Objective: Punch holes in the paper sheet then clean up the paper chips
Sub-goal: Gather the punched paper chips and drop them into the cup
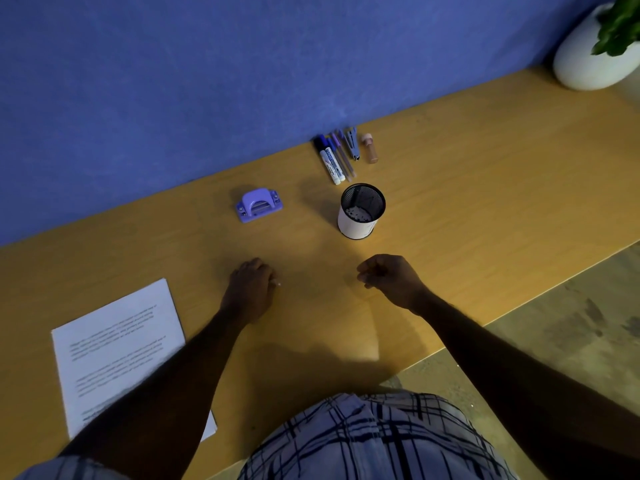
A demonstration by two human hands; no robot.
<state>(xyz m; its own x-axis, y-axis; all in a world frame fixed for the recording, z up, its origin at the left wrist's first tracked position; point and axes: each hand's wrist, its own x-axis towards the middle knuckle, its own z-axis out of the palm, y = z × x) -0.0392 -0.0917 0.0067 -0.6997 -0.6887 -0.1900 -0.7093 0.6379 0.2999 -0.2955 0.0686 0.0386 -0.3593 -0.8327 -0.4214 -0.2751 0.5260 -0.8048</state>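
A purple hole punch sits on the wooden desk near the blue wall. To its right stands a black mesh cup with a white sleeve and paper chips at its bottom. A printed paper sheet lies at the left front, partly under my left forearm. My left hand rests on the desk with fingers curled; a tiny white chip shows at its fingertips. My right hand hovers loosely closed in front of the cup, apart from it.
Several markers and pens, a small metal tool and a small brown bottle lie by the wall behind the cup. A white plant pot stands at the far right corner. The desk's edge runs diagonally at the right, floor beyond.
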